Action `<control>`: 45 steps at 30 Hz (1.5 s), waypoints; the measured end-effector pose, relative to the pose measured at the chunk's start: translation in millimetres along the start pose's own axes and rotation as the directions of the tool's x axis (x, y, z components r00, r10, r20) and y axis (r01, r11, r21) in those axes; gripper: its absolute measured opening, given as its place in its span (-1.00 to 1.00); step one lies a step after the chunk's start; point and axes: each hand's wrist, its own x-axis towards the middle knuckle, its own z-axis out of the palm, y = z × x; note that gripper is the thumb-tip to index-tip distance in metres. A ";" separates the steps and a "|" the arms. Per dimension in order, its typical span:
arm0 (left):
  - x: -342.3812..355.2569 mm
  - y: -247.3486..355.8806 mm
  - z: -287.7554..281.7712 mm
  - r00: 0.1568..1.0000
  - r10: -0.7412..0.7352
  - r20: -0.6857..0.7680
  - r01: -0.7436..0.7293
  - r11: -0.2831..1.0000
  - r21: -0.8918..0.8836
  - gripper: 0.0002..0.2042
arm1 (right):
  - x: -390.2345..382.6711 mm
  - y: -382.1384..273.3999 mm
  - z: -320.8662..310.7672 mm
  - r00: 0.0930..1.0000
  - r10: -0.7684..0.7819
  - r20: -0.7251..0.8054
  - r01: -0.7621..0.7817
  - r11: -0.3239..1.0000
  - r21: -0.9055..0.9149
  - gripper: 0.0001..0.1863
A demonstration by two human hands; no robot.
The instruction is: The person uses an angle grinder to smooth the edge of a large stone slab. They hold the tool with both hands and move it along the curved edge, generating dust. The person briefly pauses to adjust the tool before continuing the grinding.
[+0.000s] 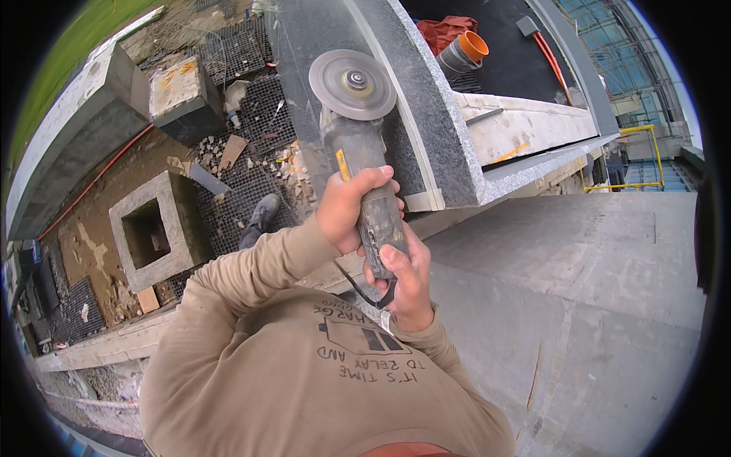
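I hold a grey angle grinder with both hands, its round cutting disc at the far end. My left hand is wrapped round the middle of its body. Lower down, my right hand grips the rear handle, where a black cord loops away. The disc lies over a grey stone slab, near a pale strip that runs along the speckled granite edging. Whether the disc touches the stone cannot be made out.
To the left stand a hollow square concrete block and a smaller pedestal, with rubble and black mesh around them. An orange-ended pipe lies inside the granite-edged box. A grey concrete surface spreads at right, below a yellow railing.
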 end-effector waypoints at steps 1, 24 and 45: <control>1.8 2.4 -1.2 1.000 -0.014 0.004 0.014 1.000 0.000 -0.65 | 2.3 -0.6 0.7 1.000 0.000 0.003 0.000 1.000 -0.002 -0.31; 25.9 40.7 -3.1 0.999 0.041 -0.005 -0.040 0.998 0.053 -0.61 | 45.6 -9.9 18.7 0.999 -0.035 0.021 0.034 0.999 0.025 -0.46; 57.3 70.6 -13.1 0.997 0.061 0.047 -0.064 0.996 0.055 -0.64 | 86.4 -14.1 27.0 0.998 -0.057 0.028 0.057 0.998 0.006 -0.56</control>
